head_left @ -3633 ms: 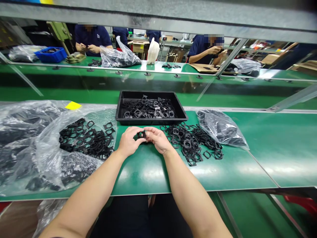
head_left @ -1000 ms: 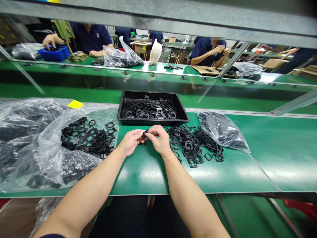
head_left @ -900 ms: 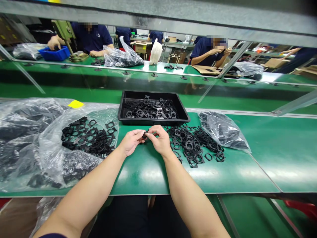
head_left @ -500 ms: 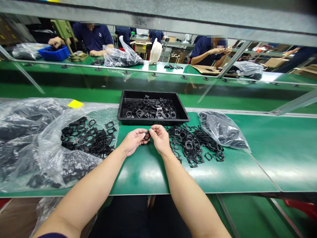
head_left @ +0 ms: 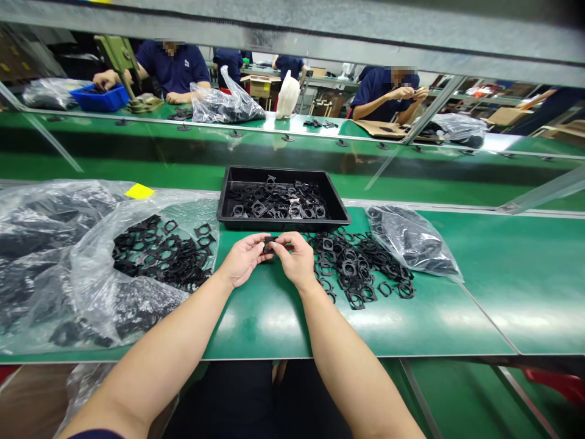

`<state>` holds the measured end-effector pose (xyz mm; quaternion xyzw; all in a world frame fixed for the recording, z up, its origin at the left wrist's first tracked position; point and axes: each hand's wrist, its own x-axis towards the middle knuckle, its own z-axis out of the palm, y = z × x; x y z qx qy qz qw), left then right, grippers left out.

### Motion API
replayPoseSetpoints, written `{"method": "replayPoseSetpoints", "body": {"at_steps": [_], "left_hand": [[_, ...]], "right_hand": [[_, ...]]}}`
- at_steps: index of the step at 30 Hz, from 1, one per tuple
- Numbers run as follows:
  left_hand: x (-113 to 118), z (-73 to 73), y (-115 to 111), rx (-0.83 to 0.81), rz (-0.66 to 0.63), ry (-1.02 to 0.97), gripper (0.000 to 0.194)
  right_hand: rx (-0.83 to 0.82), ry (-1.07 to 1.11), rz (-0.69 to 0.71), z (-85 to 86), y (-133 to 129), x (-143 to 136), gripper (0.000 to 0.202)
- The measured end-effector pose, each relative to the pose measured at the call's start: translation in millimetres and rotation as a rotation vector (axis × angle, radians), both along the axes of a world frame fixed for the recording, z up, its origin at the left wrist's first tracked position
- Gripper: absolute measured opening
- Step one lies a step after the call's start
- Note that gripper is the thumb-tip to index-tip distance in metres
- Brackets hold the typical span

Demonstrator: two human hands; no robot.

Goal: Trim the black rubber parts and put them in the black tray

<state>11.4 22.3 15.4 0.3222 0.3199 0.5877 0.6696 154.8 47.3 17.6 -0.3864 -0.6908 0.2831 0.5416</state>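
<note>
Between my fingertips is a small black plastic frame piece (head_left: 269,241), partly covered by the fingers. My left hand (head_left: 244,259) is closed on its left side, with thumb and fingers pinching it. From the right, my right hand (head_left: 296,257) pinches the same piece. Both hands are just above the green table, in front of a black tray (head_left: 223,207) that holds many such dark parts. To the right of my right hand spreads a pile of black frames and rings (head_left: 350,267). More black pieces (head_left: 159,250) lie left of my left hand, in an opened clear bag.
The large clear plastic bag (head_left: 91,268) covers the table's left side, with a yellow label (head_left: 139,191) on it. A smaller filled bag (head_left: 411,238) lies at the right. Behind a metal rail, two co-workers (head_left: 171,70) sit at another green bench, near a blue bin (head_left: 100,99).
The black piece between my fingers has turned and now shows more edge-on. My fingers have shifted slightly around it; the tray and piles are unchanged.
</note>
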Motion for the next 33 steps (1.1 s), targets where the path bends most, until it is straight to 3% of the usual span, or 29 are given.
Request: {"method": "replayPoseSetpoints", "body": {"at_steps": [3, 7, 10, 13, 17, 20, 25, 33], "left_hand": [[0.1, 0.4, 0.0, 0.009, 0.018, 0.036, 0.028], [0.1, 0.8, -0.1, 0.02, -0.002, 0.079, 0.03], [0.9, 0.6, -0.5, 0.013, -0.021, 0.1, 0.032], [1.9, -1.7, 0.3, 0.053, 0.013, 0.185, 0.032], [0.9, -8.2, 4.8, 0.111, 0.273, 0.484, 0.025], [0.0, -10.1, 8.1, 0.038, 0.368, 0.43, 0.027], [2.5, -4.2, 6.3, -0.017, 0.286, 0.206, 0.034], [3.6, -8.7, 4.0, 0.031, 0.162, 0.264, 0.035]], "right_hand": [[-0.115, 0.062, 0.031, -2.5, 1.4, -0.9, 0.014], [-0.362, 0.342, 0.119, -7.4, 4.5, -5.0, 0.021], [-0.425, 0.374, 0.135, -9.4, 6.6, -5.4, 0.023], [-0.351, 0.213, 0.071, -10.8, 7.3, -3.0, 0.02], [-0.299, 0.135, 0.043, -12.8, 7.0, -2.7, 0.023], [-0.327, 0.213, 0.037, -14.3, 7.4, -5.0, 0.029], [-0.268, 0.17, 0.027, -16.1, 7.1, -6.3, 0.029], [-0.128, 0.046, -0.071, -14.5, 3.4, -4.9, 0.017]]}}
